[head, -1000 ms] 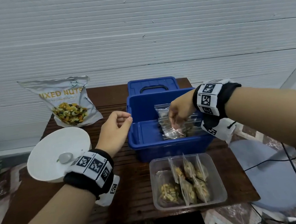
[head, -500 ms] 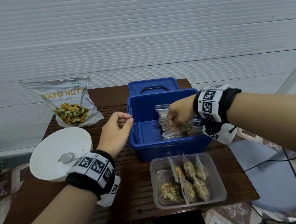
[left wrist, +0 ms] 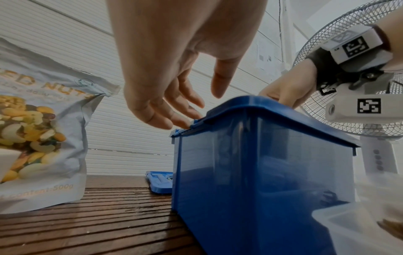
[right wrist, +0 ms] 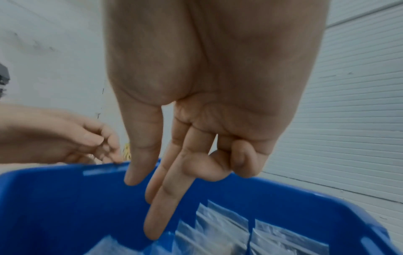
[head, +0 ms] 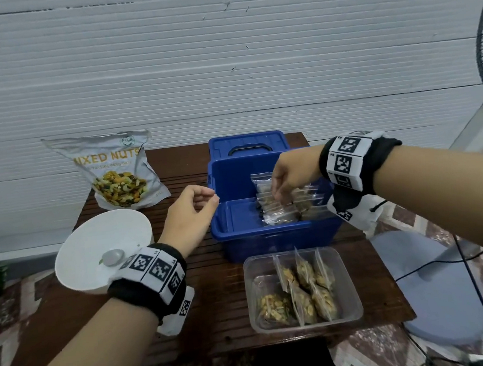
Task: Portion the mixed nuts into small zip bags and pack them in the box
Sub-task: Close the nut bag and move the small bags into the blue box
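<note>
Wooden slatted table (head: 216,297) carries the whole setup. Blue storage box (head: 240,242) stands open at centre, its lid (head: 247,148) lying flat behind it. Mixed nuts pouch (head: 116,177) leans on the wall to the left, with a white bowl (head: 93,250) in front of it. Clear plastic tray (head: 349,305) just in front of the box holds several filled zip bags (head: 306,291), standing or leaning.

Packed zip bags (head: 278,208) sit in rows in the right half of the box; the left half is bare floor.

Right hand (head: 292,175) is over the box interior. In the right wrist view, index and middle fingers (right wrist: 157,215) reach straight down toward the bag tops, ring and little fingers curl in, thumb hangs apart. It pinches nothing; cannot tell if a fingertip touches a bag.

Left hand (head: 190,217) hovers at the box's left rim, fingers loosely curled, holding nothing.

Judgement: step in hand is seating bags in the box. To do it well: press bag tops level with straight fingers, keep rows upright and tight to the right wall, steady the rim with the left hand, then fill the left half from the tray.
</note>
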A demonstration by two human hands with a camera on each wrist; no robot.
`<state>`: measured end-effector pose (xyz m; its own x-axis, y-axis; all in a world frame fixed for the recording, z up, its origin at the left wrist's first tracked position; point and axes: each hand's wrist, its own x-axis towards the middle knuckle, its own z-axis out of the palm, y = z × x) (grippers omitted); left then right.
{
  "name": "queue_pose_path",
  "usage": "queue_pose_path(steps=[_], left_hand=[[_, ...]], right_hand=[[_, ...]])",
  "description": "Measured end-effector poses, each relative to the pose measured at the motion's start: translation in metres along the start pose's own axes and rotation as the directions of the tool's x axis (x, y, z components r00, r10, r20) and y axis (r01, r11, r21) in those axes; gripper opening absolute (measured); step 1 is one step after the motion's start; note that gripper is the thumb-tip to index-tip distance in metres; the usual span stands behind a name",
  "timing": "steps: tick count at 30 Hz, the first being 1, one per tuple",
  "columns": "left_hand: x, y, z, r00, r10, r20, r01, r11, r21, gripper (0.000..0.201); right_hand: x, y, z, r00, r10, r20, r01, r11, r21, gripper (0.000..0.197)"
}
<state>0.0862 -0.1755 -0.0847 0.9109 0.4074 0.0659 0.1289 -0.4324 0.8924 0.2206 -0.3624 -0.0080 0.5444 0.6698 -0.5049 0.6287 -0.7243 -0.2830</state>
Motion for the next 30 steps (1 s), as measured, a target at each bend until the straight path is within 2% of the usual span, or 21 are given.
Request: queue_pose_path(steps=[4,7,10,14,16,18,20,22,24,27,30], left_hand=[[-0.012,0.003,0.0,1.0,0.023,0.017,-0.024,0.998,0.052,0.012],[-0.028,0.005,0.0,0.996,0.086,0.015,-0.088,0.984,0.153,0.012],[-0.048,0.007,0.002,0.984,0.175,0.027,-0.177,0.956,0.234,0.007],[-0.078,0.01,0.01,0.964,0.239,0.119,-0.264,0.922,0.283,0.012],[-0.091,0.009,0.014,0.967,0.18,0.18,-0.23,0.922,0.311,0.015],[-0.101,0.006,0.019,0.966,-0.002,0.26,-0.097,0.925,0.367,0.021],[-0.108,0.001,0.024,0.93,-0.201,0.307,0.038,0.885,0.463,0.039],[-0.113,-0.003,0.029,0.912,-0.291,0.29,0.108,0.85,0.516,0.049],[-0.119,-0.004,0.033,0.905,-0.322,0.278,0.142,0.844,0.518,0.045],[-0.124,0.002,0.036,0.912,-0.298,0.28,0.132,0.863,0.487,0.021],[-0.123,0.008,0.037,0.939,-0.26,0.227,0.119,0.862,0.493,0.024]], right_hand=[[-0.018,-0.007,0.0,0.995,-0.055,-0.087,0.065,0.991,0.12,0.011],[-0.033,-0.016,0.014,0.988,-0.086,-0.126,0.107,0.979,0.172,0.011],[-0.047,-0.026,0.036,0.984,-0.106,-0.146,0.129,0.979,0.157,0.009],[-0.063,-0.041,0.072,0.981,-0.138,-0.138,0.152,0.984,0.092,0.013],[-0.067,-0.045,0.09,0.97,-0.172,-0.174,0.178,0.984,0.018,0.016],[-0.068,-0.046,0.105,0.962,-0.178,-0.205,0.185,0.983,0.014,0.017],[-0.069,-0.046,0.116,0.961,-0.158,-0.226,0.173,0.984,0.049,0.018],[-0.069,-0.047,0.123,0.96,-0.131,-0.247,0.155,0.985,0.082,0.016],[-0.069,-0.046,0.128,0.957,-0.113,-0.267,0.146,0.983,0.107,0.015],[-0.068,-0.046,0.133,0.954,-0.099,-0.282,0.138,0.983,0.122,0.014],[-0.067,-0.044,0.135,0.952,-0.077,-0.298,0.123,0.982,0.14,0.014]])
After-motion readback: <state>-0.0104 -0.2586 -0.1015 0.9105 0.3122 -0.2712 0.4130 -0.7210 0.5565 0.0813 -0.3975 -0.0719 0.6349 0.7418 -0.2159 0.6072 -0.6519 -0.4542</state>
